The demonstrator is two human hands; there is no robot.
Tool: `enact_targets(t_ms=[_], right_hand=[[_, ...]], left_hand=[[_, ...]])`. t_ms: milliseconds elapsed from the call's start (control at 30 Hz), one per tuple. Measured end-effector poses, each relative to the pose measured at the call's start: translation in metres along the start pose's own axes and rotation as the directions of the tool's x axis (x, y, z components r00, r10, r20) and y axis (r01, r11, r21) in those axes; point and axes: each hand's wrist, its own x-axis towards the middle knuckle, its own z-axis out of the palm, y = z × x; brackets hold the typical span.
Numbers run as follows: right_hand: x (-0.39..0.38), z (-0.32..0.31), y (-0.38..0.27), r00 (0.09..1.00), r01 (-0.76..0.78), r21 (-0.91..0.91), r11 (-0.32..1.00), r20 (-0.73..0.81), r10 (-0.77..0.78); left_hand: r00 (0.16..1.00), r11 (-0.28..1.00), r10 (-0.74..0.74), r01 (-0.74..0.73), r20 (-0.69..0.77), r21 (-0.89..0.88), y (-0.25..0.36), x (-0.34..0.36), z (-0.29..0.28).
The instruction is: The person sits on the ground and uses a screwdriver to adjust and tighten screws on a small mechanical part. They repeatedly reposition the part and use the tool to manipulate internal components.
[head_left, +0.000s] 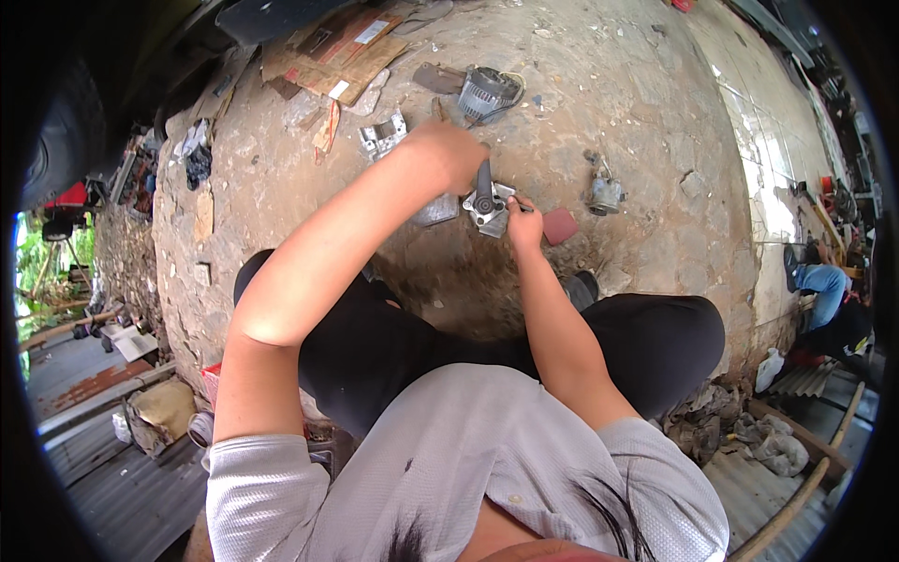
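Note:
My left hand (445,155), slightly blurred, is closed above the work; I cannot make out clearly what it holds, though a short brown piece (437,110) shows just beyond it. A dark cylindrical piece (483,183) stands over a silver metal housing (492,215) on the ground. My right hand (524,221) is closed on a small dark tool (521,205) at the housing's right side. A flat grey metal piece (436,215) lies left of the housing, and a maroon pad (560,228) lies to the right.
An alternator (487,92), an aluminium bracket (382,133), cardboard (328,56) and a small motor-like part (604,193) lie on the rough concrete (655,140). Another person (822,295) in blue jeans is at far right; corrugated sheets (112,450) lie left.

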Motion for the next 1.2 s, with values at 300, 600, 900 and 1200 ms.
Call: enact_targets(t_ms=[300,600,900,1200], right_hand=[[-0.021,0.0,-0.018,0.995,0.095,-0.229,0.969,0.004,-0.096],[-0.044,-0.009,0.005,1.0,-0.005,-0.383,0.924,0.005,0.008],[-0.035,-0.013,0.01,0.987,0.151,-0.183,0.971,0.08,-0.139],[-0.009,-0.027,0.042,0.998,0.067,0.208,0.976,-0.025,-0.063]], left_hand=[[0.997,0.98,-0.05,0.06,0.057,-0.19,-0.007,-0.012,-0.002],[0.969,0.8,-0.22,0.115,-0.11,-0.589,-0.002,0.067,0.106],[0.84,0.523,-0.54,0.39,0.06,-0.758,0.01,0.143,0.2],[0.858,0.437,-0.514,0.282,0.02,-0.854,0.019,0.194,0.214]])
